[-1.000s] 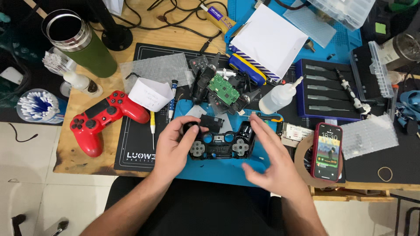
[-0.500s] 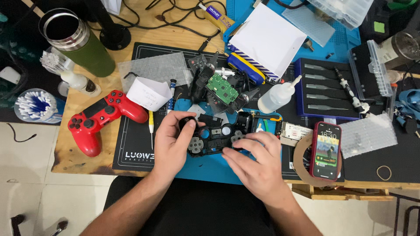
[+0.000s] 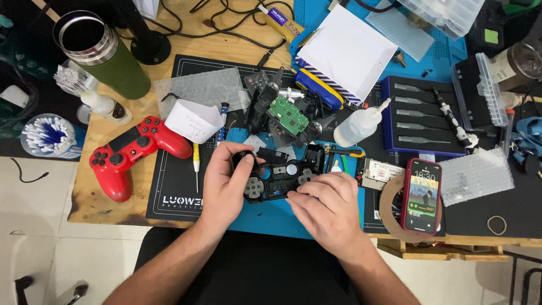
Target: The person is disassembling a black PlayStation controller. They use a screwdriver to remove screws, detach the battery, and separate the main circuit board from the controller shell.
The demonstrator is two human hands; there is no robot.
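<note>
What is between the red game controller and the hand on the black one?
In the head view, a yellow-handled tool lies on the black mat between the red controller and the left hand.

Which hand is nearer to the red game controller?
Left. The left hand grips the opened black controller just right of the red game controller, not touching it. The right hand lies farther right.

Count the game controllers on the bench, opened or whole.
2. A whole red controller lies at the left on the wooden desk. An opened black controller sits on the blue mat, left hand and right hand on it. Loose parts behind may belong to others.
</note>
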